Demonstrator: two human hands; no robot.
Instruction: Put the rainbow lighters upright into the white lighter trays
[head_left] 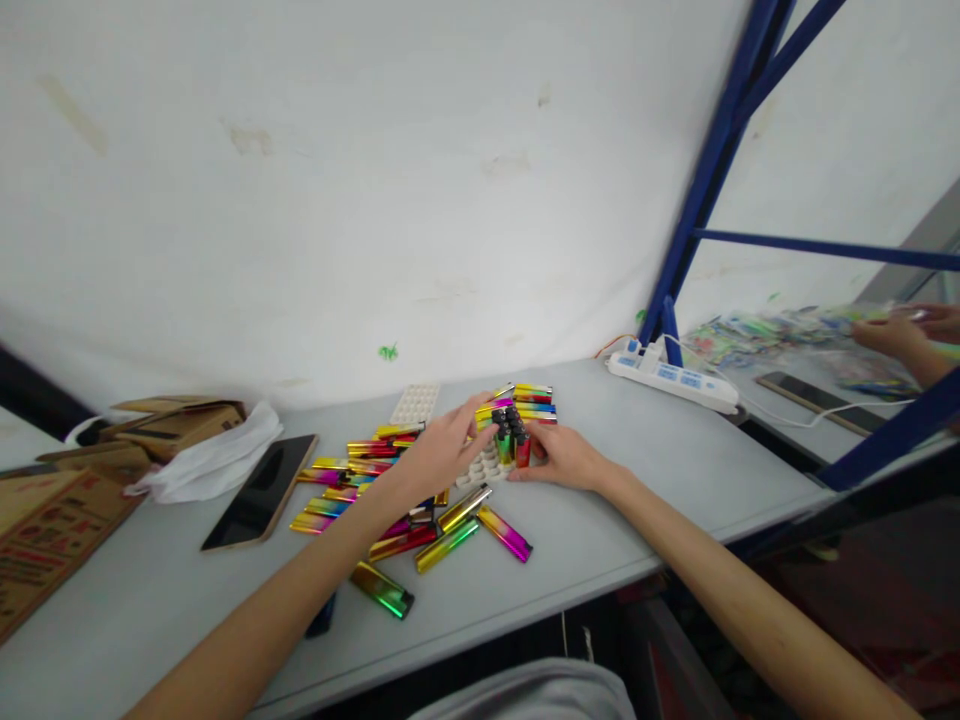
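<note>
Several shiny lighters (522,452) with black tops stand upright in a white tray with round holes (474,470). My left hand (444,448) reaches over the tray from the left, its thumb and fingers closed about a lighter (504,447) at the group's left side; the grip is partly hidden. On the right, my right hand (564,456) curls against the tray's right end, thumb low at the near corner and fingers beside the red lighter. A loose pile of metallic lighters (401,541) in gold, red, green and purple lies under and around my left forearm. More lighters (534,400) lie behind the tray.
Another white holed tray (415,404) lies near the wall. To the left are a phone (262,492), a white plastic bag (217,460) and cardboard boxes (64,525). A power strip (671,380) stands by the blue frame (694,215). Beyond it, another person's hands (904,335) hold something above plastic packets.
</note>
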